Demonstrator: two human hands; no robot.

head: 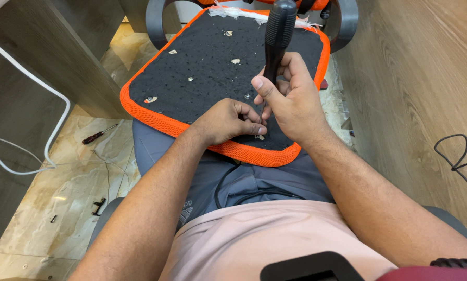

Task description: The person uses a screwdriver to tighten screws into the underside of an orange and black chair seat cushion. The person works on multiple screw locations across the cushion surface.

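Observation:
An upturned chair seat (202, 78), black underneath with an orange mesh edge, rests on my lap. My right hand (288, 99) grips the black handle of a screwdriver (278, 31) held upright, its shaft pointing down at the seat's near edge. My left hand (228, 120) is curled, its fingertips pinched around the shaft's tip where it meets a small screw point. Several screw spots and pale scraps dot the black underside.
A red-and-black screwdriver (99, 134) and small black parts (98, 206) lie on the tiled floor at left. White cables (54, 130) run along a wooden panel at left. A wooden wall with a black cable (455, 158) stands at right. Chair armrests (155, 21) sit behind the seat.

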